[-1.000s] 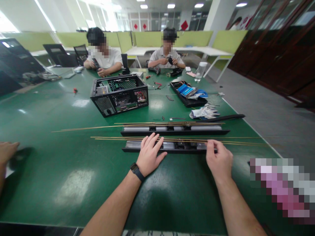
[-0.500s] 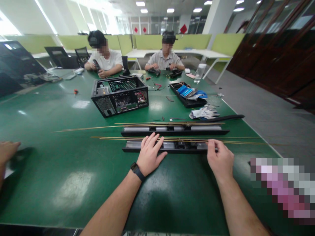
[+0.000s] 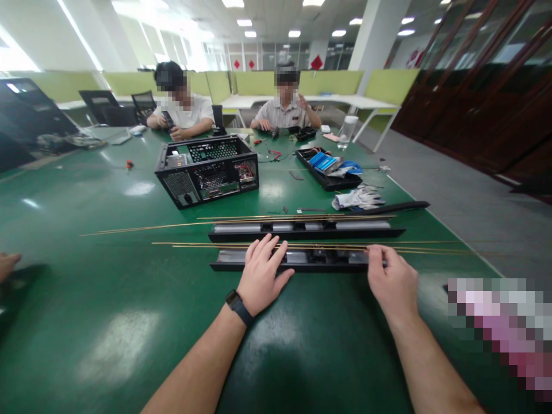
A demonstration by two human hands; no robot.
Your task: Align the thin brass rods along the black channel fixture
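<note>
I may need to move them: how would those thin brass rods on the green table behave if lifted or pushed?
The brass rods look very long and thin, so they would probably sag and whip if lifted by one end. Being round, they may roll off the black rail under the left hand and right hand.

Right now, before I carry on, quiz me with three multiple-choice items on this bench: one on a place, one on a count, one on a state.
1. Where does the left hand rest?
A. on the nearer black rail
B. on the open computer case
C. on the gloves

2. How many long black rails lie side by side before the hands?
A. one
B. two
C. four

3. How is the right hand?
A. flat and off the rail
B. lifted high
C. fingers curled at the rail's right end

Answers: 1 A, its fingers lie across the nearer black rail. 2 B, the farther rail lies behind the nearer. 3 C, fingertips meet the thin brass rods there.
</note>
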